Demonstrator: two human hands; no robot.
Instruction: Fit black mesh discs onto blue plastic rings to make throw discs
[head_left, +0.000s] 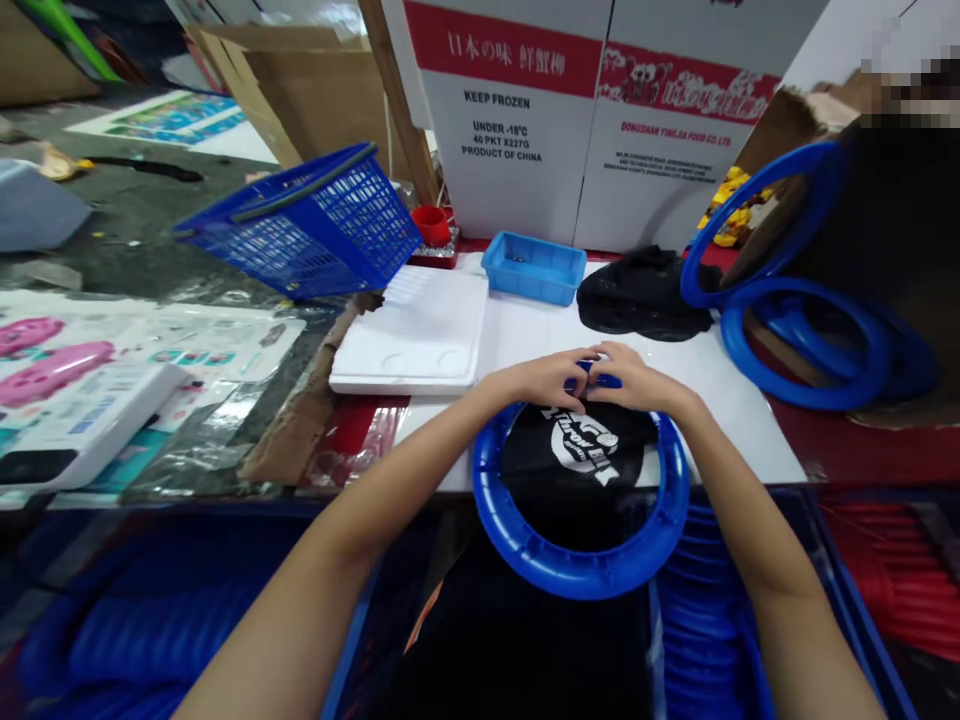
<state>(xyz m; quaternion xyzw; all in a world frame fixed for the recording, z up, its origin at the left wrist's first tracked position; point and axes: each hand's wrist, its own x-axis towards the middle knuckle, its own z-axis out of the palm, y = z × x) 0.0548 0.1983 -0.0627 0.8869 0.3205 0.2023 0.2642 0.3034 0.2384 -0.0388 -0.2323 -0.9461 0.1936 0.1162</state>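
Observation:
A blue plastic ring (581, 570) rests tilted at the front edge of the white work surface. Inside it lies black fabric (574, 470) with a white printed logo that includes the word "Throw". My left hand (551, 380) and my right hand (630, 378) meet at the ring's far side. Their fingers are curled over the rim, fingertips close together. The stretch of rim and any fabric under the fingers are partly hidden. Beyond my right hand sits a heap of black fabric (645, 290).
A white foam block (427, 340), a light-blue tray (534, 272) and a blue basket (315, 225) stand behind and left. More blue rings (806, 390) lean at the right. Stacked blue rings (705, 600) fill a bin below, with red rings (892, 570) beside it. Printed cartons (525, 180) close off the back.

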